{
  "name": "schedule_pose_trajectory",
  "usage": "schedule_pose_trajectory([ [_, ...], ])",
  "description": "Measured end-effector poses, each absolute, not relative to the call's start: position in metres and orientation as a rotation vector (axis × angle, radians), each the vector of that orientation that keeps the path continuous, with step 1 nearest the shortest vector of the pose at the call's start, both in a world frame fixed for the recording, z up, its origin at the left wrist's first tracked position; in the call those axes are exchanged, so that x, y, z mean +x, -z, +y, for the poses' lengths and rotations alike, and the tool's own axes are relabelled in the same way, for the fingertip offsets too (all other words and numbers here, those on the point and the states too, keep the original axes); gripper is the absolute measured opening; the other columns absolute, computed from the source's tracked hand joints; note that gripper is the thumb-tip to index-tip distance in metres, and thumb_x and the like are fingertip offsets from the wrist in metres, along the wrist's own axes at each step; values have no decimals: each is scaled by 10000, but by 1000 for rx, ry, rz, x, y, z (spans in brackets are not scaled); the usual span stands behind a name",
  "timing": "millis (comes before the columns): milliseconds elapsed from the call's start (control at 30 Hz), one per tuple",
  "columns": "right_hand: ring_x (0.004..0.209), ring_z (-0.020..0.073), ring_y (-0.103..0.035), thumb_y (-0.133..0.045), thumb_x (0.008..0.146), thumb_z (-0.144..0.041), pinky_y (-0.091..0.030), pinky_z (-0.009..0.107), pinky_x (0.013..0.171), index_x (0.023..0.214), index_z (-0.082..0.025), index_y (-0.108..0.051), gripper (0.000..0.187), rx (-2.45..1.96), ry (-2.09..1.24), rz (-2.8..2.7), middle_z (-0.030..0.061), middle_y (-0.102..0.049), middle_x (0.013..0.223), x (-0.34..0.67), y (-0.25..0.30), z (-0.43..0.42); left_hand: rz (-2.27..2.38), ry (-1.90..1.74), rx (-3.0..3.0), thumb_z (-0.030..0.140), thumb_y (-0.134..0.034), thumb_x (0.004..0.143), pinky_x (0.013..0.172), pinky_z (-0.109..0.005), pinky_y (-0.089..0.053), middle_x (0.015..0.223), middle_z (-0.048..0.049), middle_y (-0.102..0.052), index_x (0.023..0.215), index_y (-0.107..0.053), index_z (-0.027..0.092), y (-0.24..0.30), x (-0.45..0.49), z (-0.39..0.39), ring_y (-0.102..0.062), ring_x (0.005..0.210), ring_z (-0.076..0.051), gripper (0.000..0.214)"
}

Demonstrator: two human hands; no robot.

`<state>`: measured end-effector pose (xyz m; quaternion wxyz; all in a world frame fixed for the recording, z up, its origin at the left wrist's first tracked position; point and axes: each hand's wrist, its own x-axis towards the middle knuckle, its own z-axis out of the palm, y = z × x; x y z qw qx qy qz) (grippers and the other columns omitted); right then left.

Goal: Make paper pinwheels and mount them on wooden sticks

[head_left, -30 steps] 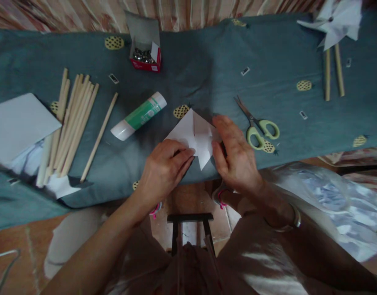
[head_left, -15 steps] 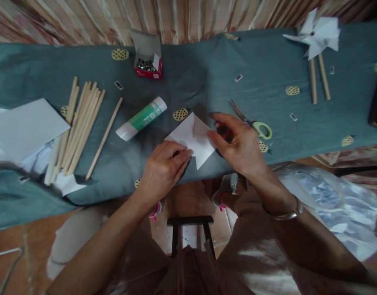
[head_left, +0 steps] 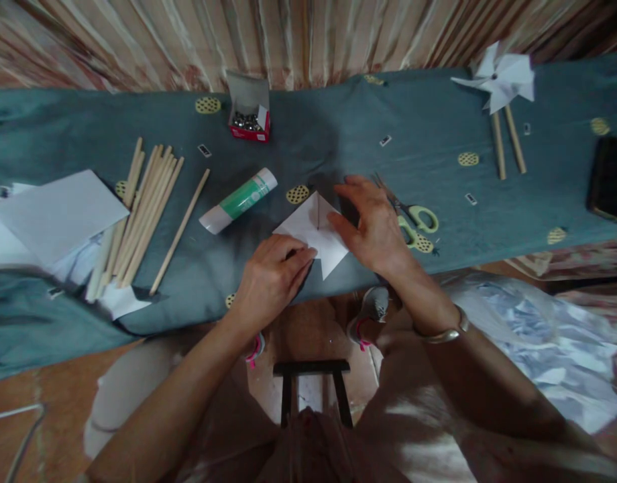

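Observation:
A white cut and folded paper square (head_left: 313,231) lies on the teal cloth (head_left: 339,134) near its front edge. My left hand (head_left: 271,278) rests on the paper's lower left part, fingers pressed together flat on it. My right hand (head_left: 371,225) hovers at the paper's right edge with fingers spread and loosely curved, nothing in them. Green-handled scissors (head_left: 414,221) lie just right of my right hand, partly hidden by it. A green and white glue stick (head_left: 238,200) lies left of the paper.
A bundle of wooden sticks (head_left: 140,211) and white paper sheets (head_left: 57,215) lie at the left. A red box of metal pins (head_left: 249,119) stands at the back. A finished white pinwheel (head_left: 497,77) on sticks lies far right, beside a dark phone (head_left: 610,178).
My right hand lifted off the paper's right flap and opened, shifting slightly right toward the scissors. The left hand stays pressed on the paper. The camera view tilted up.

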<state>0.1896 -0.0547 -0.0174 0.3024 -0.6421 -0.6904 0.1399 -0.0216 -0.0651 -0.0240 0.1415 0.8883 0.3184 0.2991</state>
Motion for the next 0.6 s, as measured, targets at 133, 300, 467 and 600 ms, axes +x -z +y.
schedule_pose_trajectory([
  [133,1400,292,-427,-540,858,-137,-346,518,1180,1317,-211,-561,466,-1630,-399,-1930,77,-499,1493,183,19,-39,913,-868,2571,172,-579,936,729,-316,-539,914,-90,-684,1022,-687,122,24,-22,-65,-620,834,-181,147],
  [300,1334,294,-504,-605,786,-124,-415,503,1125,1005,-229,-681,254,-1561,-436,-1990,54,-565,1410,179,16,-25,912,-870,2548,179,-565,944,748,-336,-545,929,-96,-680,1033,-683,125,23,-21,-65,-619,849,-187,157],
  [467,1218,272,-606,-640,776,-155,-491,472,1022,847,-209,-680,98,-1476,-595,-1855,78,-658,1286,187,9,-26,895,-888,2537,182,-575,940,753,-344,-550,951,-100,-678,1045,-676,129,19,-23,-67,-626,869,-193,155],
  [600,1068,223,-682,-637,805,-198,-555,399,886,859,-210,-677,68,-1415,-837,-1703,72,-685,1239,197,2,-46,913,-927,2510,191,-589,938,758,-343,-550,984,-91,-674,1087,-657,156,13,-27,-72,-628,890,-189,168],
])
